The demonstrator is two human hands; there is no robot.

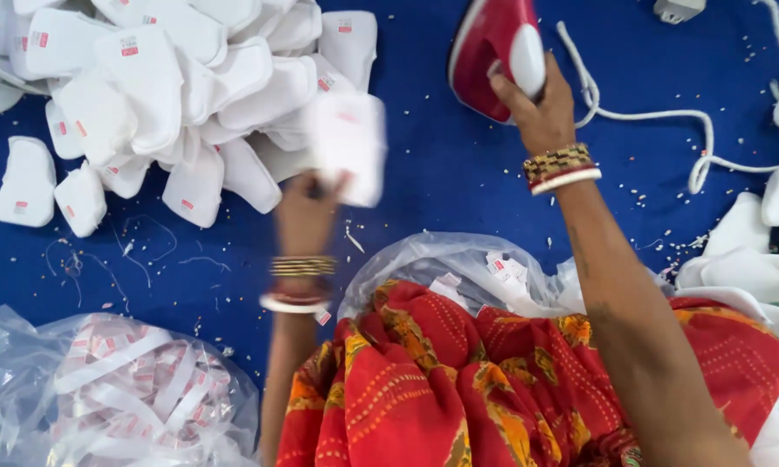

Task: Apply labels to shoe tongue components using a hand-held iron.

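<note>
My left hand [307, 212] holds a white padded fabric piece [348, 145] above the blue cloth surface [441, 182]; both are blurred by motion. It hovers just right of a big pile of similar white pieces [160, 82] with small red labels. My right hand [536, 108] grips the white handle of a red electric iron [491, 54] standing at the top centre. Bangles circle both wrists.
The iron's white cord [666, 117] snakes right. More white pieces [766, 259] are stacked at the right edge. A clear bag of white label strips [121, 389] lies bottom left, another clear bag [458, 268] by my red patterned lap [458, 380]. Thread scraps dot the cloth.
</note>
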